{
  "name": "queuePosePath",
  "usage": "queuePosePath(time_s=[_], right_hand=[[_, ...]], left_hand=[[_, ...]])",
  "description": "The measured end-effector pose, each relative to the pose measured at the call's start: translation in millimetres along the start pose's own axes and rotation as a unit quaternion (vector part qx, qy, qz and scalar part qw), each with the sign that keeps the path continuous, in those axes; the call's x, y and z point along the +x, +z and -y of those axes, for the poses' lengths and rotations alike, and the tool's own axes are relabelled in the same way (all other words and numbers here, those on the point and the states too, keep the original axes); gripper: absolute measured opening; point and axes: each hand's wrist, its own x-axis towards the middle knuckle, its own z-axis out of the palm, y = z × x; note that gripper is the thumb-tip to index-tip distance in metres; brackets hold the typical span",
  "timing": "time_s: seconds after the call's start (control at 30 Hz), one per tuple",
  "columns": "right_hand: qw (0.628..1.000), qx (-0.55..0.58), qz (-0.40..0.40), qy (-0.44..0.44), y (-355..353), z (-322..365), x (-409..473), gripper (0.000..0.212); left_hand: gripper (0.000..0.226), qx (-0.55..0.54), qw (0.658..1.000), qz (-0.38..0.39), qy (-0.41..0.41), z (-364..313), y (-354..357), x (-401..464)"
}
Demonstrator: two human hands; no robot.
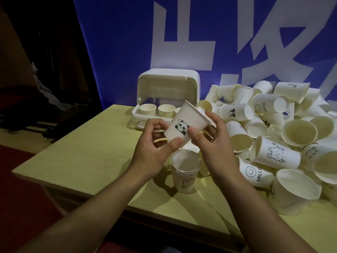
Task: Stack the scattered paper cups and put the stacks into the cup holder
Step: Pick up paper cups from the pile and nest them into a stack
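Observation:
A white paper cup with a panda print [186, 123] is held tilted above the table, its rim up and to the right. My left hand [155, 148] grips its base with thumb and fingers. My right hand [211, 141] holds its side and rim. Directly below stands a short stack of cups [185, 170] with a bear print, upright and open at the top. The white cup holder [168, 88] sits at the back with its lid raised; cups [156, 110] stand inside its tray.
A big heap of loose paper cups [273, 128] covers the right half of the wooden table [87, 161]. The table's left and front edges drop to a dark red floor. A blue banner hangs behind.

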Motion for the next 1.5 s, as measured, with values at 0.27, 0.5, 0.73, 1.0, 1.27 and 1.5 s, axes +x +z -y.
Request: queuePosePath(time_s=[0.27, 0.5, 0.73, 1.0, 1.27, 1.5], right_hand=[[0.996, -0.081, 0.016, -0.035, -14.1, -13.0, -11.6, 0.075], [0.973, -0.226, 0.037, -0.036, -17.8, -34.4, -37.1, 0.068], [0.968, -0.242, 0.053, -0.041, -25.9, -31.0, -38.9, 0.064], [0.965, -0.256, 0.047, -0.028, -32.7, -33.4, -54.0, 0.062], [0.962, -0.245, -0.105, -0.056, -78.2, -20.2, -78.5, 0.047], [0.887, -0.294, -0.346, -0.080, -145.0, -15.7, -108.9, 0.047]], left_hand=[[0.083, 0.085, 0.994, 0.065, 0.008, 14.8, 3.9, -27.8], [0.120, 0.114, 0.989, 0.088, -0.018, 41.4, 12.9, -53.1], [0.121, 0.120, 0.991, 0.056, 0.013, 43.0, 22.2, -53.1], [0.081, 0.071, 0.995, 0.058, -0.031, 42.8, 28.1, -58.3], [0.069, 0.010, 0.995, 0.094, -0.015, 24.9, 53.8, -68.0], [0.075, -0.013, 0.979, 0.203, 0.003, 13.8, 108.6, -75.4]])
